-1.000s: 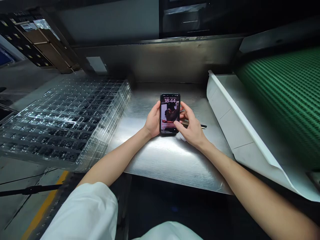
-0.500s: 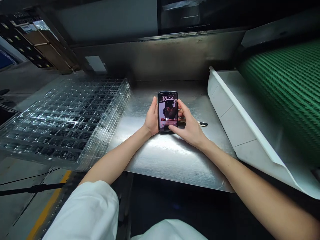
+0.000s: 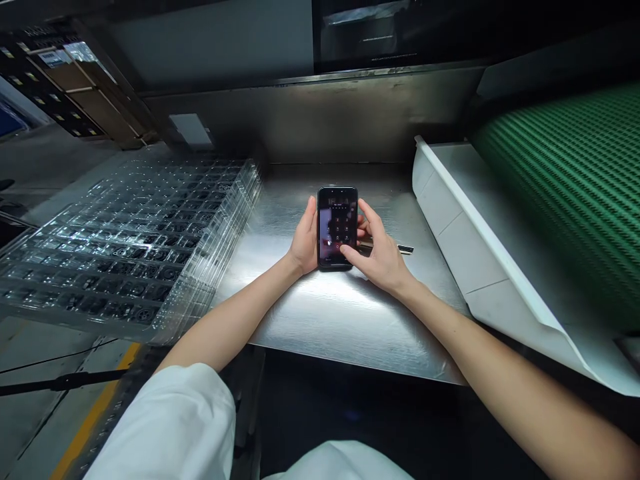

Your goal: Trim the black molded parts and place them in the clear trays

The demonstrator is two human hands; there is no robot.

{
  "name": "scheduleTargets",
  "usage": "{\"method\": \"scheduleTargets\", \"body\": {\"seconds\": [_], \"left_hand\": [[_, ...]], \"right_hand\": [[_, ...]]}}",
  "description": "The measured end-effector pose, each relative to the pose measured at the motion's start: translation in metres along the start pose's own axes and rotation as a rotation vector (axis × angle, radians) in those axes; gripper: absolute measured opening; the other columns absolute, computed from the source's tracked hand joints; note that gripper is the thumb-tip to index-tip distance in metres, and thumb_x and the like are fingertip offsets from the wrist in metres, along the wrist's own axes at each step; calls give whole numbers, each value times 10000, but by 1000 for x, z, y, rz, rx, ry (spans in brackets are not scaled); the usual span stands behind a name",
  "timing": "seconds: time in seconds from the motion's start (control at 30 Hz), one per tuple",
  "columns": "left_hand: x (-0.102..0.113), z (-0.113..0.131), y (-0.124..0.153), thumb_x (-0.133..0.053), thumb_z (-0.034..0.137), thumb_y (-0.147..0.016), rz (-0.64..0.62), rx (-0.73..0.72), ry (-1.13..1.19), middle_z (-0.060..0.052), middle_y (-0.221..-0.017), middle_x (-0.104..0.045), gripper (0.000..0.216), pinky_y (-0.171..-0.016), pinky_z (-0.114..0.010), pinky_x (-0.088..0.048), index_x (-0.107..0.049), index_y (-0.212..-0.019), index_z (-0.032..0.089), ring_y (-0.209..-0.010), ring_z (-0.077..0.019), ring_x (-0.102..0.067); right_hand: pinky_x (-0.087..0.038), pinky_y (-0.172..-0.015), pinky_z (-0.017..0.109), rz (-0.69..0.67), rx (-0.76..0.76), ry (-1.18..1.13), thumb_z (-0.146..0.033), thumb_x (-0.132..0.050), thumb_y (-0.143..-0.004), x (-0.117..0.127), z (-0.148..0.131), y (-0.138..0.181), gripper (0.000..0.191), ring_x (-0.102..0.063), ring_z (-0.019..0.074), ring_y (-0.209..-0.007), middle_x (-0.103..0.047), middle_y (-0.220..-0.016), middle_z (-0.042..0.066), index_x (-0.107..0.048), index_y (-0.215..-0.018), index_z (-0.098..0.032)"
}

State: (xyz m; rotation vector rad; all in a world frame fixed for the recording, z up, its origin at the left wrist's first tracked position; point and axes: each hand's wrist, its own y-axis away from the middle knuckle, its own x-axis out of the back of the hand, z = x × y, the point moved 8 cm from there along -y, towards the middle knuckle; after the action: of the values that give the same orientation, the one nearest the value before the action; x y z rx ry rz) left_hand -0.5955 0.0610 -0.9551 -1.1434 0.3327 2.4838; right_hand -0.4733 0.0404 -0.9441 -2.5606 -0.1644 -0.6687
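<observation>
A black smartphone (image 3: 337, 225) is held upright over the metal table, its dark screen showing a number keypad. My left hand (image 3: 304, 241) grips the phone's left edge, thumb along the side. On the other side, my right hand (image 3: 379, 252) is closed around the right edge, with its thumb over the lower part of the screen. Behind my right hand, a thin object with a dark end (image 3: 405, 250) lies on the table, partly hidden by the fingers; I cannot make out what it is.
Clear plastic trays (image 3: 130, 247) with many compartments are stacked at the left. To the right runs a white sloping chute (image 3: 480, 253) beside a green conveyor belt (image 3: 565, 193). The stainless steel table (image 3: 340, 327) lies beneath my hands, with a metal panel (image 3: 320, 123) behind it.
The phone screen has gone from a lock screen showing 18:44 to a dark keypad. My right thumb stays near the lower screen. Both hands keep hold of the phone.
</observation>
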Motion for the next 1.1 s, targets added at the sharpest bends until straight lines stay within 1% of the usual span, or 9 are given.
{"method": "scheduleTargets", "body": {"seconds": [0.1,0.2,0.43,0.63,0.8,1.0,1.1], "left_hand": [[-1,-2,0,-298,667,-1092,15,5,13,-154,-1200,-791,719,-1051,-467,-588,-718,-1370,154,-1143,-328,-761],[-2,-3,1,-309,669,-1091,6,0,-4,-149,-1196,-794,711,-1071,-460,-574,-721,-1371,161,-1149,-324,-760],[-2,-5,2,-294,683,-1087,-5,15,-18,-166,-1175,-797,742,-1078,-466,-566,-726,-1356,143,-1157,-332,-757],[-1,-5,1,-288,628,-1102,1,27,16,-175,-1200,-790,711,-1069,-473,-574,-719,-1367,129,-1147,-334,-761],[-3,-4,1,-252,566,-1117,-5,19,17,-175,-1195,-791,692,-1051,-481,-586,-718,-1365,119,-1146,-331,-761],[-3,-4,1,-293,560,-1110,25,18,8,-173,-1197,-790,661,-1032,-470,-594,-722,-1364,126,-1100,-323,-775],[-3,-4,1,-272,558,-1112,13,20,3,-175,-1183,-793,676,-1030,-471,-593,-727,-1354,120,-1098,-325,-775]], "right_hand": [[-622,-942,482,19,-20,29,-444,-746,-859,2,-1,0,962,-703,265,-990,-644,-1338,90,-279,-1690,-311],[-626,-918,490,39,-26,34,-444,-763,-840,3,-1,0,1007,-716,273,-951,-671,-1291,83,-252,-1698,-315],[-623,-938,521,45,-55,18,-432,-771,-831,2,0,1,1052,-726,283,-981,-693,-1248,63,-210,-1714,-329],[-620,-943,531,50,-48,21,-435,-774,-831,3,-1,1,1058,-726,287,-980,-699,-1231,58,-201,-1716,-339],[-616,-946,534,47,-54,34,-431,-771,-828,4,-2,1,1057,-726,289,-974,-688,-1258,63,-204,-1716,-338],[-620,-936,533,47,-39,33,-437,-768,-833,4,-4,2,1049,-722,295,-982,-687,-1260,68,-210,-1715,-341],[-616,-946,544,48,-48,34,-440,-771,-827,4,-3,1,1053,-722,297,-984,-688,-1260,68,-211,-1714,-341]]}}
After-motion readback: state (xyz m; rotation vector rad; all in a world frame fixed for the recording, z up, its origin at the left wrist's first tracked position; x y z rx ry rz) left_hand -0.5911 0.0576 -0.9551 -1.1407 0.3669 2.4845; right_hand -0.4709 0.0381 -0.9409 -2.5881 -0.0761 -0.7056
